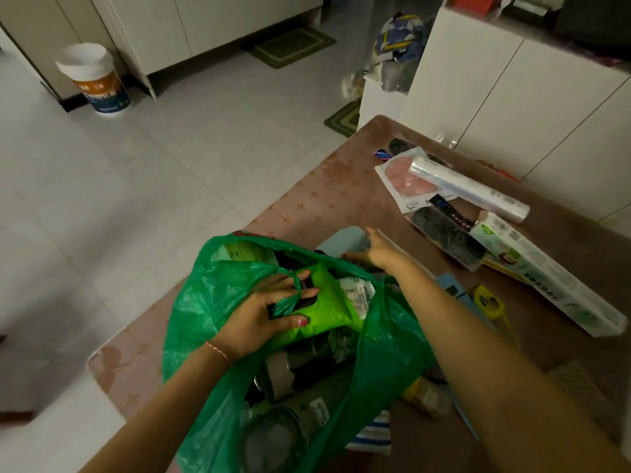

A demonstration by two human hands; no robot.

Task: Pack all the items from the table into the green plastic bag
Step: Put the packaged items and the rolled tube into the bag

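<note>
The green plastic bag [386, 356] stands open on the table [307, 203] in front of me, with several items inside. My left hand [263, 315] grips the bag's handle together with a bright green pouch [327, 308] at the bag's mouth. My right hand [379, 250] reaches past the far rim with fingers spread, over a pale blue-grey flat item [345, 237]; I cannot tell whether it touches it. Farther right on the table lie a roll of clear film [467, 189], a pink packet [403, 179], a dark packet [444, 233] and a long white-green box [546, 271].
A yellow packet [488, 303] and a blue flat item [450, 286] lie beside my right forearm. White cabinets [512, 97] stand behind the table. On the tiled floor to the left are a lined bin [95, 80] and a green mat [290, 46].
</note>
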